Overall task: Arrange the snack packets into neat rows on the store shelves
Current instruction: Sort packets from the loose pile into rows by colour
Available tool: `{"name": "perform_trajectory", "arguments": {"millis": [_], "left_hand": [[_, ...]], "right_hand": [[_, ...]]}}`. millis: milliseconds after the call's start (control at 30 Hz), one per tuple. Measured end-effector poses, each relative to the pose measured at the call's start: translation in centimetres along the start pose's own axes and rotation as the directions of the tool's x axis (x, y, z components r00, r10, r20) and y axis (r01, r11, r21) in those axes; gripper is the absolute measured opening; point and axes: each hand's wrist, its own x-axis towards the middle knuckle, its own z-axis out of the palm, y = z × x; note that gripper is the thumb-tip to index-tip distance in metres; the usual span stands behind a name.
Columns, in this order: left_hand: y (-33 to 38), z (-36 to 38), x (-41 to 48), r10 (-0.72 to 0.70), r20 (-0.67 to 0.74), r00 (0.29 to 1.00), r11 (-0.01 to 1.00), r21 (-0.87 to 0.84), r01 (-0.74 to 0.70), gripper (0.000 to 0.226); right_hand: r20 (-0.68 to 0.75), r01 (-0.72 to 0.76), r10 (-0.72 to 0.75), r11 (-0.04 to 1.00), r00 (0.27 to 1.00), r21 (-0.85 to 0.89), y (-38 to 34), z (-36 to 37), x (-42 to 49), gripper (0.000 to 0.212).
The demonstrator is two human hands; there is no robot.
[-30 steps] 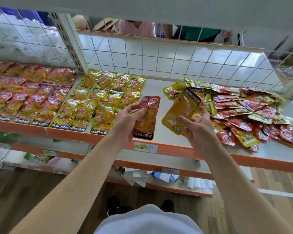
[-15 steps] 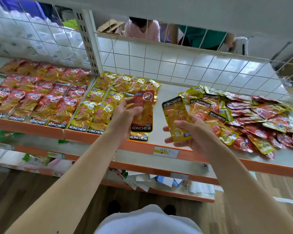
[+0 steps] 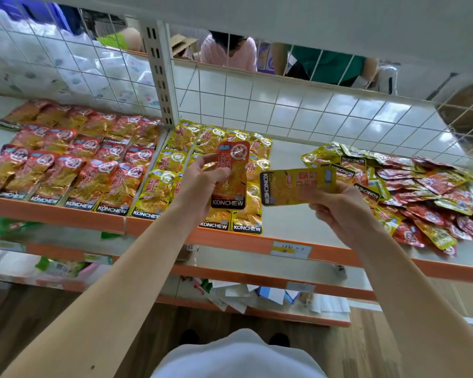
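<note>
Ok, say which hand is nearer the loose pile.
Right. The right hand is at the left edge of the pile, gripping a yellow packet; the left hand holds a red packet over the yellow rows.

The left hand (image 3: 200,184) and its red foil packet (image 3: 235,159) hide part of the yellow foil packet rows (image 3: 172,165), the red-and-yellow packet heap (image 3: 426,186) runs off the right edge, and the white price label (image 3: 290,249) is unreadable.

head-worn camera, looking down, close over shelf (image 3: 284,156)
</note>
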Motion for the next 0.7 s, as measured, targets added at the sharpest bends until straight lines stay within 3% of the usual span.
{"name": "perform_trajectory", "arguments": {"millis": [233, 333, 400, 500, 633, 700], "left_hand": [[0.5, -0.4, 0.6, -0.002, 0.027, 1.0, 0.988, 0.152, -0.002, 0.034], [0.5, -0.4, 1.2, -0.001, 0.038, 0.999, 0.978, 0.207, -0.007, 0.039], [0.3, -0.4, 1.6, 0.013, 0.039, 0.999, 0.972, 0.232, -0.022, 0.041], [0.0, -0.2, 1.9, 0.03, 0.017, 0.999, 0.963, 0.266, -0.033, 0.035], [-0.4, 0.9, 2.6, 0.05, -0.016, 0.999, 0.939, 0.341, -0.042, 0.039], [-0.7, 1.6, 3.2, 0.084, -0.025, 0.996, 0.925, 0.373, -0.069, 0.043]], "right_hand": [[-0.045, -0.052, 0.061, 0.983, 0.997, 0.176, -0.6, 2.5, 0.9, 0.036], [0.008, -0.078, 0.079, 0.969, 0.997, 0.233, 0.1, 3.4, 1.2, 0.023], [0.033, -0.133, 0.129, 0.975, 0.991, 0.179, 0.7, 3.6, 1.4, 0.006], [0.06, -0.158, 0.153, 0.983, 0.986, 0.089, 1.1, 3.0, 2.1, 0.015], [-0.089, -0.045, 0.03, 0.984, 0.996, -0.175, 0.7, 2.1, 4.8, 0.014], [-0.143, 0.021, -0.076, 0.934, 0.987, -0.357, 1.2, 1.5, 7.6, 0.034]]}}
